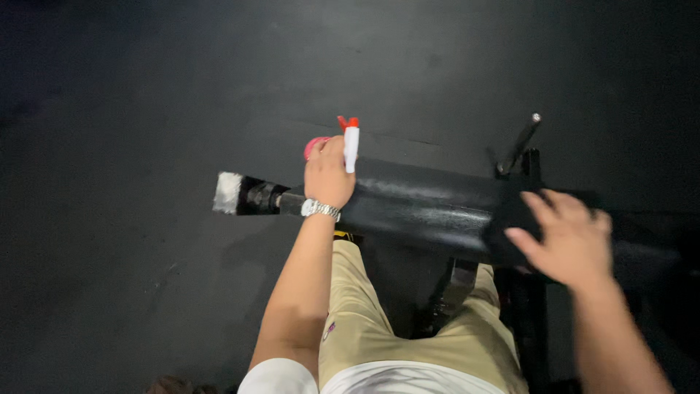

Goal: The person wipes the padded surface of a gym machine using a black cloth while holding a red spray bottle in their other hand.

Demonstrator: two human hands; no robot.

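Padding of black colour covers one long roller (430, 208) that lies across the view from left to right, and its surface shines a little under the light. At its left end one dark metal shaft (259, 195) comes out, and the tip of this shaft carries one white, fuzzy cap (227, 192). The left hand (328, 175) rests on the left part of the roller, just beside the shaft, with one silver wristwatch (320, 209) on the wrist. This hand is closed around one spray bottle (351, 146); the bottle has a white neck and a red trigger head, which stands up above the knuckles, and a bit of pink body shows behind the fingers at the left. So the bottle is inside the grip and touches the top of the roller or sits just above it; which of the two I cannot tell. Further right, one thin black lever (519, 144) with a small pale tip rises tilted behind the roller. The right hand (572, 237) lies on the right end of the roller, with the fingers spread and open, and it holds nothing. Below the roller, beige trousers (364, 321) of the person are seen, and the dark floor (109, 109) is all around.
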